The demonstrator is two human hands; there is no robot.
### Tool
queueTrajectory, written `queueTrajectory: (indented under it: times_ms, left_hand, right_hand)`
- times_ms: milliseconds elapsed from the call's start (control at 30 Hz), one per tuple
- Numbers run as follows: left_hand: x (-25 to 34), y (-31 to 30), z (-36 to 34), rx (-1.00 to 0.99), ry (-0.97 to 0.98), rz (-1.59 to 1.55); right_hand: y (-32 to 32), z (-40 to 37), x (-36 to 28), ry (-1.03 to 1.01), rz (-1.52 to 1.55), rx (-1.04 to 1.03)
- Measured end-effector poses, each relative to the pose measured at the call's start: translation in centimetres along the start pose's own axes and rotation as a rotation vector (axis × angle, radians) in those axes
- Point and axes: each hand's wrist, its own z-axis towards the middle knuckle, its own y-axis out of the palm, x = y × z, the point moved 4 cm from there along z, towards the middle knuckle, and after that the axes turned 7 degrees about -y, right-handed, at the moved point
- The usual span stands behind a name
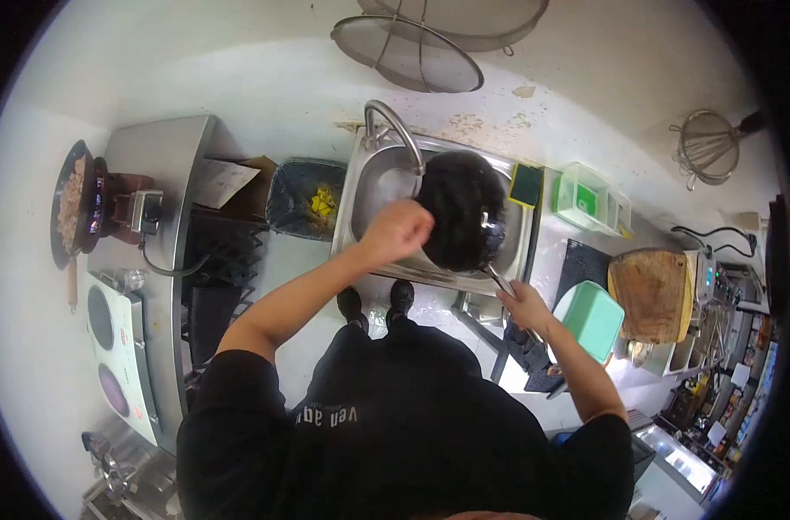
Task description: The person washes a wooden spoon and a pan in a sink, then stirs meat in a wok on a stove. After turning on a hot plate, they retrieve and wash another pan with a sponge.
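Over the sink (516,259) I hold a black frying pan (461,204), its dark round face turned up and a wet shine near the handle. My right hand (525,307) is wrapped round its metal handle. My left hand (399,230) is closed at the pan's left edge, over the basin; whatever its fingers hold, if anything, is hidden. Just behind that hand, the curved faucet (398,126) reaches down to the pan's rim. A green and yellow sponge (525,185) lies on the sink's right edge.
Left of the sink stands a lined bin (287,204) with yellow scraps. A pan of food (71,208) sits on a burner at far left, near a white hob (117,355). To the right are clear containers (583,198), a mint-green tray (594,321) and a wooden board (648,295).
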Motion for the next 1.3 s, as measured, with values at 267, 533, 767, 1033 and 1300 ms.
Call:
queueTrajectory:
  times_ms: [267, 533, 767, 1033, 1300]
  left_hand:
    - [-27.0, 8.4, 4.4, 0.415, -1.207, -1.127]
    - [-29.3, 9.5, 7.6, 0.642, -1.191, -1.402]
    - [-24.9, 5.2, 11.8, 0.808, -0.985, -1.371]
    - [-20.6, 2.4, 2.7, 0.252, -0.982, -0.727]
    - [-14.9, -8.3, -25.1, 0.547, -0.941, -0.007]
  right_hand:
    - [0.2, -3.5, 0.6, 0.021, 0.28, -0.003]
    - [1.9, -6.0, 2.9, 0.012, 0.509, 0.01]
    - [3.4, -7.7, 3.4, 0.1, 0.82, -0.061]
    - [5.6, -6.9, 3.1, 0.058, 0.804, -0.185]
    - [7.8, -6.2, 3.6, -0.082, 0.591, -0.273]
